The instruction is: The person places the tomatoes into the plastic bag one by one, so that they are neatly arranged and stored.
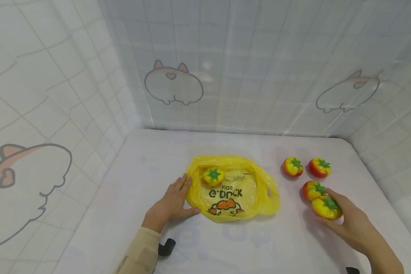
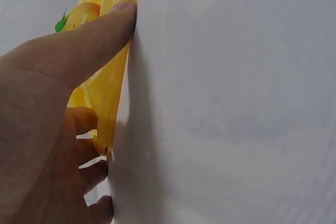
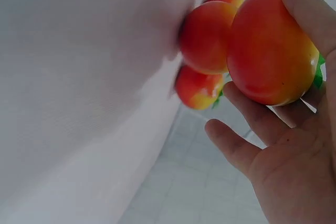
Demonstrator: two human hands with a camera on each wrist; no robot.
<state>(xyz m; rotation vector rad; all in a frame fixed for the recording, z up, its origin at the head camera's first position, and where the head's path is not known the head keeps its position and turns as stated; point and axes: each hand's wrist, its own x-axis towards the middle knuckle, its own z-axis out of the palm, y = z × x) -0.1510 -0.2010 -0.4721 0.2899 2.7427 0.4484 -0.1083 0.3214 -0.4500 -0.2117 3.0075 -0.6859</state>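
Note:
A yellow plastic bag (image 1: 265, 198) printed with a duck lies on the table with its mouth spread. Inside its left part sits one toy tomato (image 1: 213, 176), yellow with a green star-shaped leaf. My left hand (image 1: 176, 199) rests at the bag's left edge, fingers extended and thumb touching the rim. My right hand (image 1: 351, 219) holds another toy tomato (image 3: 273, 48) between thumb and fingers; red and yellow show on its side. Just behind the held one, overlapped by it, is a toy tomato (image 1: 309, 190) on the table.
Two more toy tomatoes (image 1: 292, 167) (image 1: 319, 168) stand farther back on the right of the white table (image 1: 157, 152). Tiled-pattern sheets with cartoon animals (image 1: 174, 84) wall in the back and sides. A black curved piece (image 1: 166, 247) shows by the left sleeve.

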